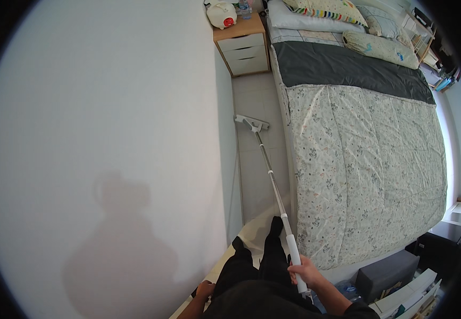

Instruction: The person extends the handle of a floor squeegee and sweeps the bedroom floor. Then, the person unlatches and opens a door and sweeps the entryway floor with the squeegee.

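Note:
My right hand [305, 271] is closed round the white grip of a long-handled flat mop [272, 175]. The pole runs up and away over the tiled floor, and the white mop head [252, 122] lies flat across the narrow strip between wall and bed. At my left side, low in the picture, hangs my left hand [205, 288], close to my dark trousers; its fingers look curled, and whether they hold anything is unclear.
A white wall [134, 99] rises on the left. The bed [370, 159], under a patterned quilt, borders the floor strip on the right. A three-drawer nightstand [243, 52] stands at its far end. Near the bed's foot are a dark grey box [388, 275] and other items.

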The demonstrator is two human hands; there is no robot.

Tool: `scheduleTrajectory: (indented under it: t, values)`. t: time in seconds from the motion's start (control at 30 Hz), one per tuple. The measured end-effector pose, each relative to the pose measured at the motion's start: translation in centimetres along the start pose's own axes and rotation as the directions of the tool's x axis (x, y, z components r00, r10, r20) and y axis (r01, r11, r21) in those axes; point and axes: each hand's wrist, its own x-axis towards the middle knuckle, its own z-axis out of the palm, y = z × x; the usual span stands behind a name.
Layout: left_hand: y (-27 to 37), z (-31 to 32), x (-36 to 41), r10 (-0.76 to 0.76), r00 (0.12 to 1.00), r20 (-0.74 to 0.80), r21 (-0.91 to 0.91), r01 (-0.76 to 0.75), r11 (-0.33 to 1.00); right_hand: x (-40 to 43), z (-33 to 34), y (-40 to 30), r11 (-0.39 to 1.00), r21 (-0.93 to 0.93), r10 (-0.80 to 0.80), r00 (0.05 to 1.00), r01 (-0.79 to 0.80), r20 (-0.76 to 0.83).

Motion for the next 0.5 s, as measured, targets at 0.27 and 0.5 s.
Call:
scheduleTrajectory:
  t: [0.27, 0.5]
  values:
    - [1.0, 0.0, -1.0, -0.027, 0.996, -0.08, -0.105, 0.018, 0.994, 4.9, -2.5, -1.5, 0.636, 0.745, -0.247, 0.861, -0.201, 0.444]
    - [0.3, -0.4, -0.7, -0.121, 0.985, 0.121, -0.093, 0.132, 0.987, 19.3, -5.4, -3.1, 0.63, 0.749, -0.339, 0.793, -0.208, 0.506]
